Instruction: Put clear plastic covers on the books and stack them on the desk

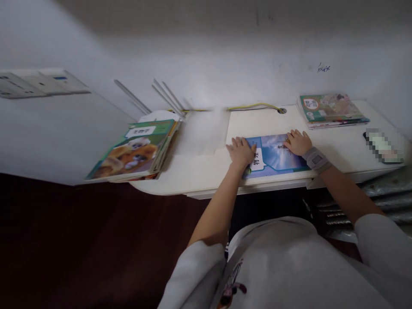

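A blue textbook [273,156], its title turned sideways, lies at the front edge of the white desk [206,167]. My left hand [242,152] rests over its left end, fingers spread and the thumb on the cover. Across its far right corner lies my right hand [298,143], fingers extended and touching the cover. A grey band [317,159] circles the right wrist. Both hands are open on the book, and parts of the cover are hidden beneath them.
A stack of textbooks [135,150] sits at the desk's left end, before a white device with upright antennas [167,94]. A smaller book stack [331,109] stands back right, near a phone [383,146]. A yellow cable [257,105] runs along the wall into a hole.
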